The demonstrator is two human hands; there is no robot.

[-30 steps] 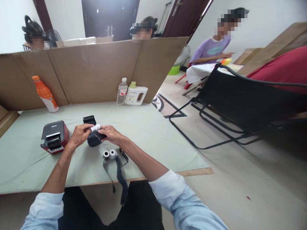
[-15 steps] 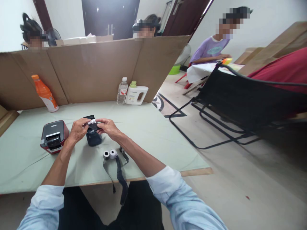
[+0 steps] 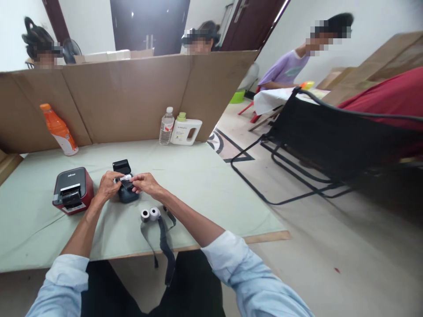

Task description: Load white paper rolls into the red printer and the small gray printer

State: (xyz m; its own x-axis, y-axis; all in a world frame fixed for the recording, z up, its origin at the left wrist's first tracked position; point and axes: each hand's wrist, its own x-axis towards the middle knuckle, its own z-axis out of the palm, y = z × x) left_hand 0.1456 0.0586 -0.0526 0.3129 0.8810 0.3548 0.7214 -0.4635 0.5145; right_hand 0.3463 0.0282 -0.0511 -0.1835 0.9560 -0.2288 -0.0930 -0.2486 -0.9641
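One white roll [image 3: 125, 177], long axis crosswise; left fingers [image 3: 117, 175] pinch it, right fingers [image 3: 136, 178] bent, hold unclear.

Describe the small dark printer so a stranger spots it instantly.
On the pale green tabletop, look right of the red-and-black printer. The small dark printer is between the left hand and right hand. Unlike its bigger neighbour, its lid stands open.

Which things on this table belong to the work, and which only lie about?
In the work, apparently:
- small dark open device
- held white piece with dark strip
- perhaps two small white rolls, dark strap

Lying about, apparently:
- boxy red and black machine
- orange plastic bottle
- clear plastic bottle
- white plastic jug
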